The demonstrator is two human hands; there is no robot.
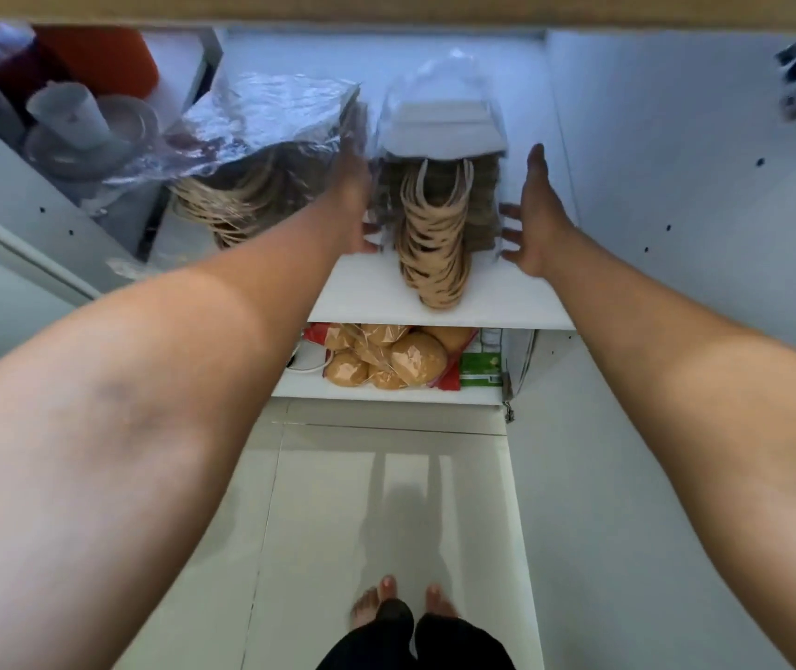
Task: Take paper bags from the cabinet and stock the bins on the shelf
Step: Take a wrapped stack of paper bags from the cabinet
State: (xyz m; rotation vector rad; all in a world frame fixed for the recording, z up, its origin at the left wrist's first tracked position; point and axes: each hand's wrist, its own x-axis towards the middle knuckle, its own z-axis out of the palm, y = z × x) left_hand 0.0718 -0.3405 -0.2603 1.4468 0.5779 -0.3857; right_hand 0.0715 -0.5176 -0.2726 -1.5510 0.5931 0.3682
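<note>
Head camera view, looking into an open white cabinet [676,186] with both bare arms stretched forward and up.

On the upper shelf [372,292] stands a tall bundle of brown paper bags [434,220] wrapped in clear plastic, its many twisted paper handles hanging toward the camera over the shelf's front part. A white folded piece sits on top of the bundle inside the plastic.

The left hand [355,195] reaches along the bundle's left side, fingers extended and pressed against or just beside the plastic; its thumb points down near the shelf. Whether it grips anything cannot be told, since motion blurs it.

The right hand [534,215] is spread wide open just right of the bundle, palm facing it, fingertips touching or nearly touching the plastic. It holds nothing.

To the left lies a second bundle of paper bags [251,186], tilted, under crinkled plastic wrap. Farther left are a white cup [69,113] on stacked plates and an orange container [106,60].

On the lower shelf sits a plastic bag of bread rolls [381,355] beside a green box [480,365].

Below, bare feet [401,606] stand on a pale tiled floor.
</note>
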